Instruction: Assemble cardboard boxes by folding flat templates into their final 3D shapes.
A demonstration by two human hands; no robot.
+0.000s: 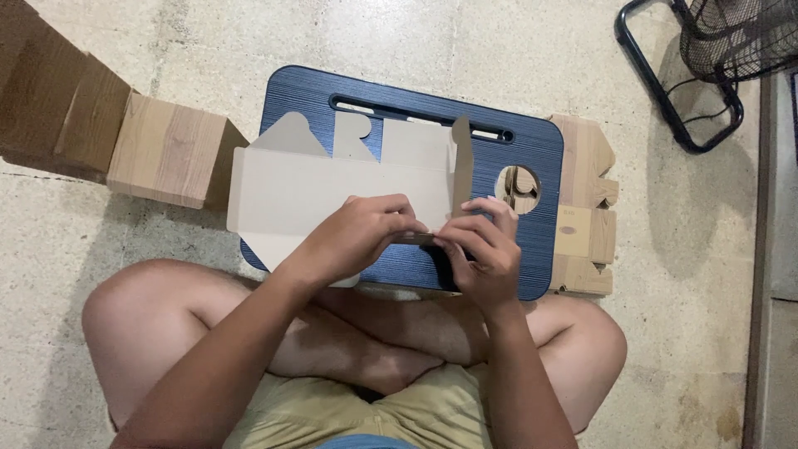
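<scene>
A flat, unfolded cardboard box blank (332, 179) lies grey side up across a dark blue lap table (532, 150). One end flap stands upright near the table's middle. My left hand (357, 237) and my right hand (482, 245) meet at the blank's near edge, fingers pinched on a narrow flap there. Both hands press on the same fold, thumbs and fingertips touching the cardboard.
A row of folded wood-print boxes (166, 150) stretches from the far left to the table's left edge. More flat wood-print blanks (586, 208) lie stacked under the table's right side. A black metal frame with a mesh basket (723, 50) stands far right. My crossed legs sit below.
</scene>
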